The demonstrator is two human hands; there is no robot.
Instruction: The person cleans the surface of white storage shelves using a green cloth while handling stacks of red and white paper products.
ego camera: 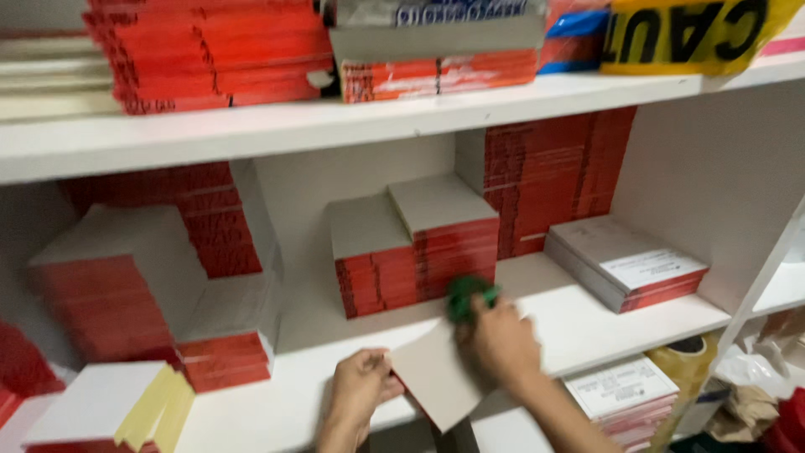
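While both hands are down at the front edge of the white shelf (277, 403), the work looks like it's somewhere in the middle, as far as I can judge. The left hand (359, 387) pinches the near corner of a flat grey cardboard sheet (432, 379), fingers curled around its edge, and the sheet sticks out tilted over the shelf lip. The right hand (501, 340) is closed around a small green thing (466, 295) and presses on the top of the same sheet. It's too blurry to say what the green thing is, maybe a cloth or a tool, can't tell.

Right behind the hands sit two red stacks with grey tops (411, 252), side by side, already neat. More red stacks (549, 176) stand against the back wall, and a lower pile with a white label (625, 264) lies to the right. So plenty is stacked already, but this one sheet isn't placed on anything yet, it's just held in front of the piles.
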